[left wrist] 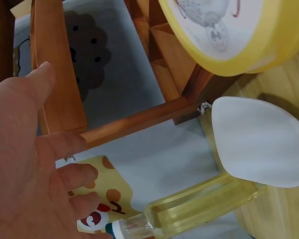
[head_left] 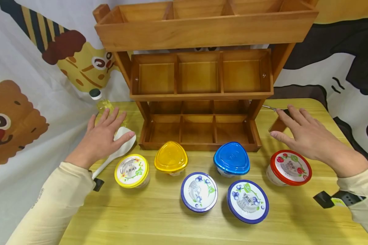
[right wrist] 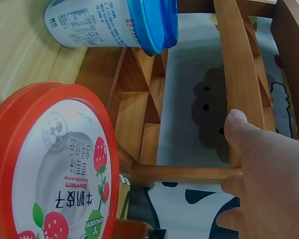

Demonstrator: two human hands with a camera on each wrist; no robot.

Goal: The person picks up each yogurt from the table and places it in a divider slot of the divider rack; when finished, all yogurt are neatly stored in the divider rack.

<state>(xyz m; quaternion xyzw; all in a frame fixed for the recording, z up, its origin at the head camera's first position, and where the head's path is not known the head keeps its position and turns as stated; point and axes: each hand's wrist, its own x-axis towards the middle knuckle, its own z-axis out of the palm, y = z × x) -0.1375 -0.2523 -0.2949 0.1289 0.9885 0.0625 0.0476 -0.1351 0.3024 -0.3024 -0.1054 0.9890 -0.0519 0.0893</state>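
My left hand (head_left: 102,137) hovers with spread fingers above a white spatula (head_left: 122,144) and beside an oil bottle (head_left: 103,102). On the other side my right hand (head_left: 306,136) is held out, fingers spread, over the table behind a red-lidded strawberry cup (head_left: 291,167). Neither hand holds anything. Between them stand a yellow-lidded cup (head_left: 132,170), a cup with a gold lid (head_left: 171,157), one with a blue lid (head_left: 232,159), and two blueberry cups (head_left: 199,192) with purple rims. In the left wrist view the spatula (left wrist: 261,142) and bottle (left wrist: 199,206) lie beyond the fingers.
A wooden tiered rack (head_left: 202,73) with divided compartments stands at the back of the table (head_left: 159,221). Partly behind my right hand are a brown object (head_left: 277,125) and a thin metal handle (head_left: 268,107). A printed cloth (head_left: 24,51) hangs behind.
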